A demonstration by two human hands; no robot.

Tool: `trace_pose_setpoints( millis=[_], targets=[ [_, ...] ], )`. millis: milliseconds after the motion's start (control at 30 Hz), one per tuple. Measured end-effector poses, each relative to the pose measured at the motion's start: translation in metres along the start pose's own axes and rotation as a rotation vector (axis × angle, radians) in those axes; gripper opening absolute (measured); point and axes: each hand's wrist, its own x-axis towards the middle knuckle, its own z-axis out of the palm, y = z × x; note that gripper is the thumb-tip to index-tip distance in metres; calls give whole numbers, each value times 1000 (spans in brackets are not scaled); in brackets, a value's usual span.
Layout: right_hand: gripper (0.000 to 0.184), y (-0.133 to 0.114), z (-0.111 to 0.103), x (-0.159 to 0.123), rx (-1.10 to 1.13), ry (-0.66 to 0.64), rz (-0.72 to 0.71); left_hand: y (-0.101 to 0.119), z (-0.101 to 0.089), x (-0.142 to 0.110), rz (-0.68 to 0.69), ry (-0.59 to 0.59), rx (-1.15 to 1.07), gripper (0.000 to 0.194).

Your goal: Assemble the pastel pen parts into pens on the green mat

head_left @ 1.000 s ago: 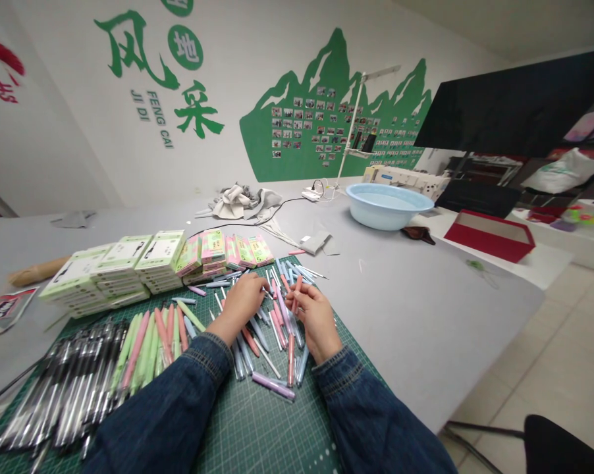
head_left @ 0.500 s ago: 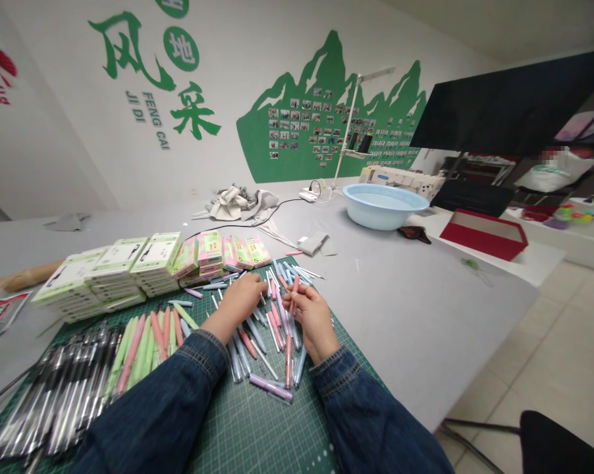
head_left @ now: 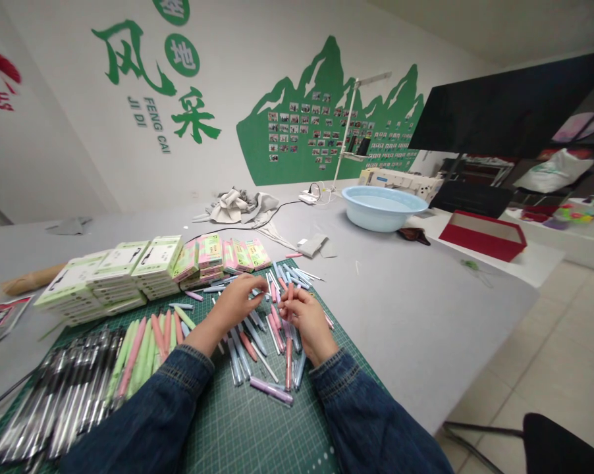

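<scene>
My right hand (head_left: 311, 322) pinches a coral-pink pen barrel (head_left: 290, 291) between thumb and fingers, held upright over the pile. My left hand (head_left: 240, 299) hovers just left of it, thumb and fingers curled together; whatever they hold, if anything, I cannot make out. Loose pen parts in blue, pink, purple and white lie beneath both hands on the green cutting mat (head_left: 238, 428). Nearest to me is a purple pen piece (head_left: 271, 390). Left of my left forearm, green and pink pens (head_left: 149, 342) lie beside a row of black and clear pens (head_left: 64, 388).
Stacked white-green boxes (head_left: 119, 263) and pink-green boxes (head_left: 211, 251) line the mat's far edge. Beyond are crumpled cloth (head_left: 232, 205), a black cable (head_left: 277, 209) and a grey packet (head_left: 313, 245). A blue basin (head_left: 383, 217) and red box (head_left: 482, 237) stand right.
My left hand has lifted slightly and turned, its fingers curling closer. My right hand has shifted a little left and down with the coral-pink pen barrel. The view has moved slightly.
</scene>
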Motion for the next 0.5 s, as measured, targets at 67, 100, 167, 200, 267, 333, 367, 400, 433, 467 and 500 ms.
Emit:
trace_pose_setpoints(
  millis=[67,100,167,200,267,333,367,400,433,467,500],
  targets=[
    [5,2,1,-1,-22,-69,-12,8,-5,-8,23,107,-65,13],
    [3,3,2,-1,-29,-106,-12,11,-8,-13,37,137,-72,13],
    [5,6,5,-3,-42,-178,0,17,-13,-20,61,164,-56,16],
    [8,7,6,-5,-53,-210,7,19,-15,-23,73,167,-38,17],
    [16,9,10,-9,-79,-262,11,22,-17,-28,100,158,0,19],
    [21,11,14,-13,-97,-300,9,25,-18,-33,130,145,25,20],
    [22,12,15,-14,-100,-311,11,27,-18,-35,133,158,28,19],
    [22,14,17,-15,-98,-314,11,28,-19,-37,112,202,26,19],
    [21,15,17,-16,-95,-307,10,29,-20,-40,60,280,18,18],
    [21,17,18,-16,-93,-296,8,29,-21,-42,-26,381,-1,18],
    [21,18,18,-15,-93,-282,3,29,-21,-44,-135,481,-37,20]
  ],
)
